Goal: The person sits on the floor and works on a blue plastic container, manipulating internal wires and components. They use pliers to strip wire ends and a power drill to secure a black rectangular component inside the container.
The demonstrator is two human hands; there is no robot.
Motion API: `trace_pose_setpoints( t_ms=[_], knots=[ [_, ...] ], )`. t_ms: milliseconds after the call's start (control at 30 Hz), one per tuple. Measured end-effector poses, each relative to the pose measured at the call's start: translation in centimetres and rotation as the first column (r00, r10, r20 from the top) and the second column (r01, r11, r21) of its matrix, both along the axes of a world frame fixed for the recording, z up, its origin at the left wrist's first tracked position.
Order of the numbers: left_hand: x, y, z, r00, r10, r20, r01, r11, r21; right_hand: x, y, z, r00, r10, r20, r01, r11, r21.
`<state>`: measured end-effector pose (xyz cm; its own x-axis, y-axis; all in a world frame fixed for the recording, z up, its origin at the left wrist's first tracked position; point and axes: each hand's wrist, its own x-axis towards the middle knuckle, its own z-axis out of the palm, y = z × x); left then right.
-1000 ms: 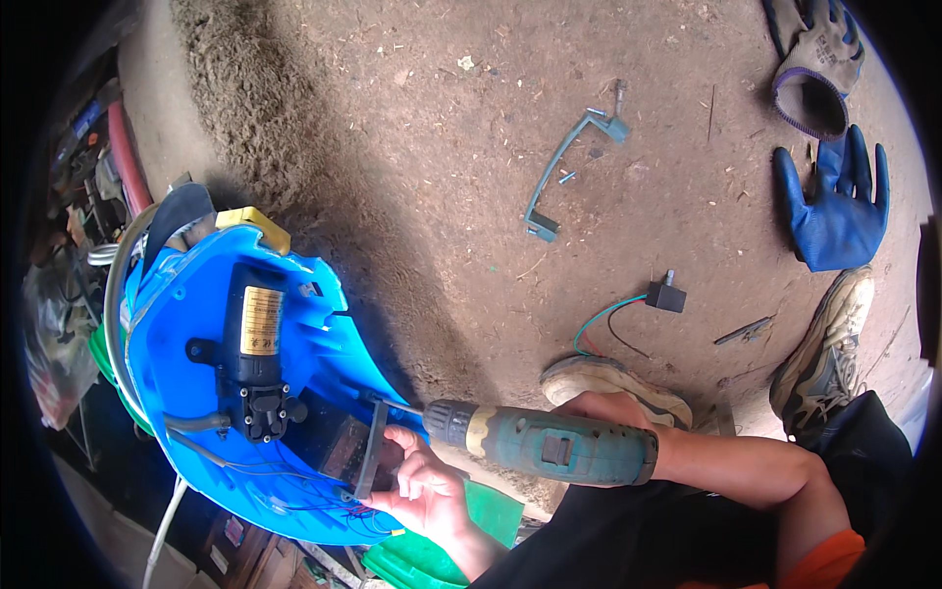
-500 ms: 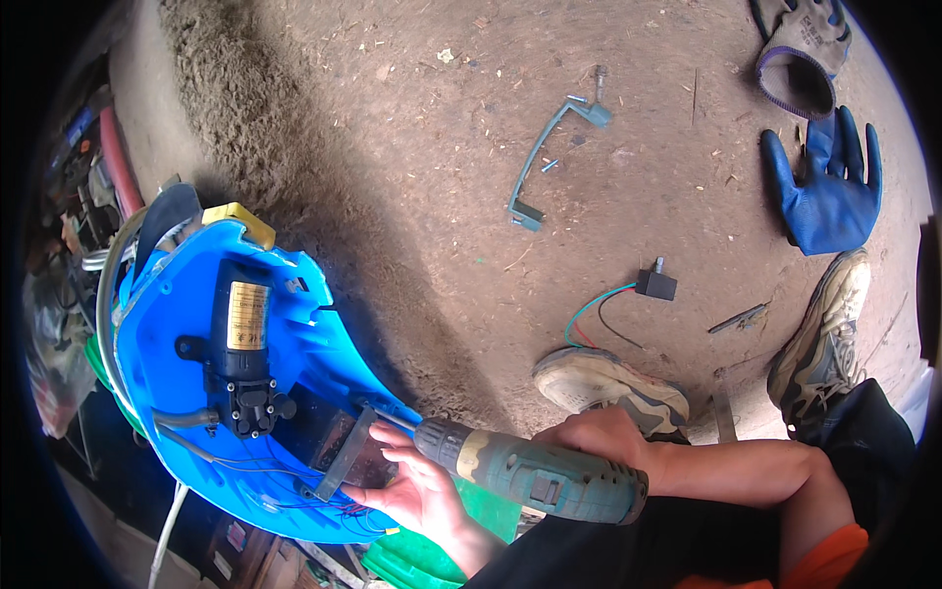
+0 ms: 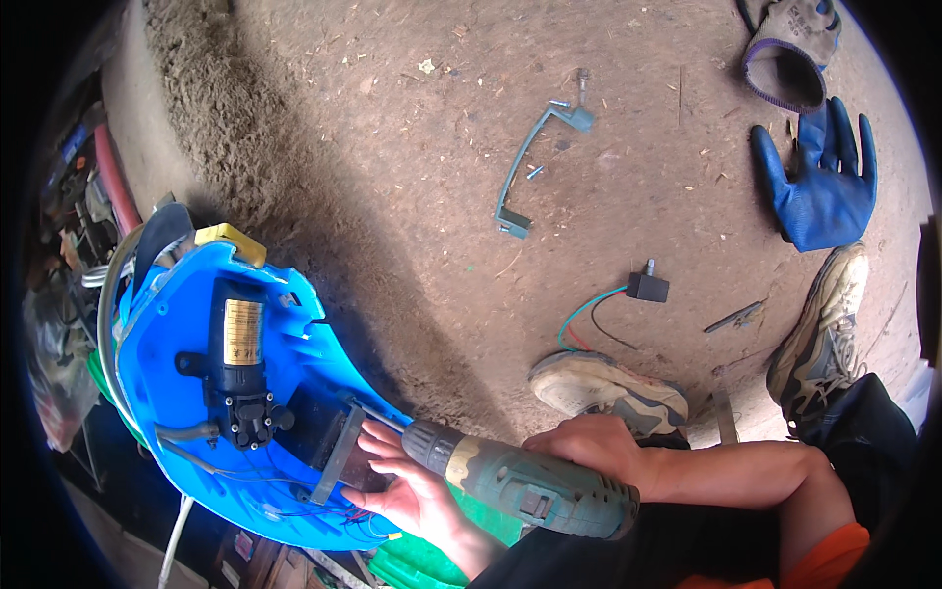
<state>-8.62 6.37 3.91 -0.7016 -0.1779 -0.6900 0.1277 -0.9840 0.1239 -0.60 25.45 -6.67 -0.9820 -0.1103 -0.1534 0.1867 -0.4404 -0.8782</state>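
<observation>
My right hand [image 3: 594,447] is closed round the handle of a green cordless drill [image 3: 535,491] lying almost level across my lap. The long bit [image 3: 378,414] points left and reaches the upper end of a dark bar-shaped bracket [image 3: 337,456]. The bit's tip is hard to make out. My left hand [image 3: 417,506] holds this bracket, fingers near its upper end and thumb near its lower end. The bracket sits against a dark box [image 3: 306,424] inside a blue plastic shell [image 3: 304,535]. A black motor pump [image 3: 240,368] with a gold label is fixed in the shell.
Thin wires [image 3: 245,476] run along the shell. A green plastic piece [image 3: 422,560] lies below my left hand. On the dirt floor are a curved grey-green handle [image 3: 511,177], a black wired part [image 3: 648,287], a blue glove [image 3: 826,201] and a grey glove [image 3: 800,44]. Clutter [image 3: 64,265] fills the left.
The view has shifted slightly, so most floor items appear a little further left. Both hands keep their holds, with the drill bit still at the bracket's upper end.
</observation>
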Motion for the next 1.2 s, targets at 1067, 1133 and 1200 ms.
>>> trace_pose_setpoints(
  t_ms=[1067, 1133, 1200],
  knots=[
    [0.8, -0.4, 0.6, 0.990, -0.130, 0.055, 0.136, 0.983, -0.123, -1.3, 1.0, -2.7, 0.973, 0.230, -0.005, -0.230, 0.973, -0.026],
    [0.8, -0.3, 0.6, 0.992, -0.112, 0.063, 0.118, 0.988, -0.097, -2.0, 1.7, -2.9, 0.955, 0.295, 0.014, -0.294, 0.955, -0.030],
    [0.5, -0.1, 0.7, 0.995, -0.069, 0.074, 0.073, 0.995, -0.062, -2.3, 1.7, -3.0, 0.971, 0.239, -0.020, -0.240, 0.971, -0.019]
  ],
)
